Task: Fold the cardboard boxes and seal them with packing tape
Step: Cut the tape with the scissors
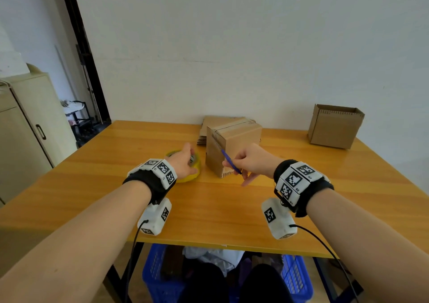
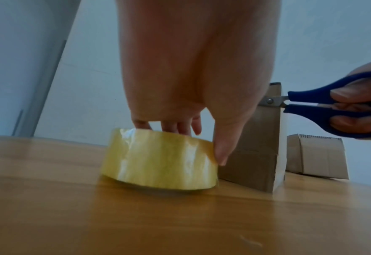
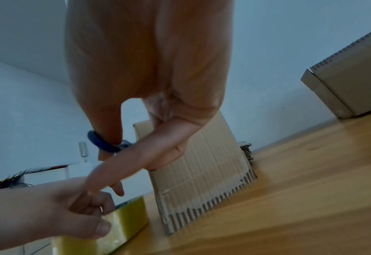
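A yellowish roll of packing tape (image 1: 189, 174) (image 2: 158, 160) lies flat on the wooden table (image 1: 232, 214). My left hand (image 1: 188, 161) grips it, thumb (image 2: 223, 148) on the outer side and fingers down in the core. Just right of the roll stands a small cardboard box (image 1: 232, 147) (image 3: 201, 172) with tape across its top. My right hand (image 1: 241, 165) holds blue-handled scissors (image 1: 231, 162) (image 2: 311, 103) in front of that box, blades shut and pointing at its near face. The left hand (image 3: 60, 207) and tape roll (image 3: 127, 222) also show in the right wrist view.
Flat cardboard blanks (image 1: 222, 121) are stacked behind the taped box. An open-topped cardboard box (image 1: 334, 126) stands at the far right by the wall. A blue basket (image 1: 157, 275) sits under the table's near edge. A beige cabinet (image 1: 30, 128) stands to the left.
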